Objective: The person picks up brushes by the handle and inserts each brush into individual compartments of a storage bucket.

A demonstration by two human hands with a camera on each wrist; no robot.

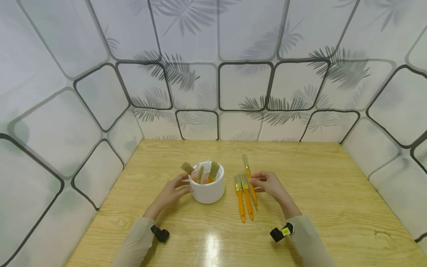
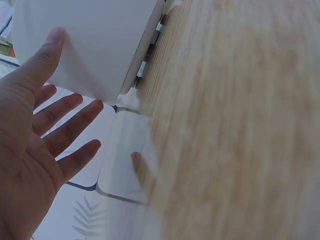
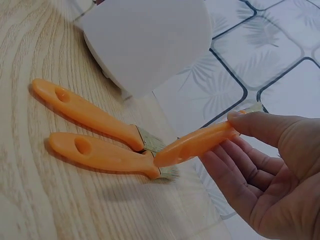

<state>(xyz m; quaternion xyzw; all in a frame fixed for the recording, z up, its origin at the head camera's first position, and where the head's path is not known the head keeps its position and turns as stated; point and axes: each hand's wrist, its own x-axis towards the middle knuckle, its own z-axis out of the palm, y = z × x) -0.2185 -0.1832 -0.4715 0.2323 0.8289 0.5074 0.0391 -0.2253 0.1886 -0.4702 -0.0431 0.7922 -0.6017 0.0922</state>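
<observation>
A white round container (image 1: pixel 208 192) stands on the table with several paintbrushes (image 1: pixel 214 170) inside, bristles up. My left hand (image 1: pixel 174 191) is at its left side; in the left wrist view the thumb (image 2: pixel 56 36) lies against the white wall and the other fingers are spread, fairly straight. Between thumb and fingers my right hand (image 1: pixel 268 184) pinches an orange-handled paintbrush (image 3: pixel 192 145), held above the table with bristles pointing away. Just left of it two more orange paintbrushes (image 1: pixel 241 202) lie side by side on the table, bristles toward the back.
The wooden table (image 1: pixel 300 163) reaches back to a patterned wall covering (image 1: pixel 245 87) with leaf prints, which also runs up the left and right sides. Small black wrist cameras (image 1: pixel 161 234) are strapped over both sleeves.
</observation>
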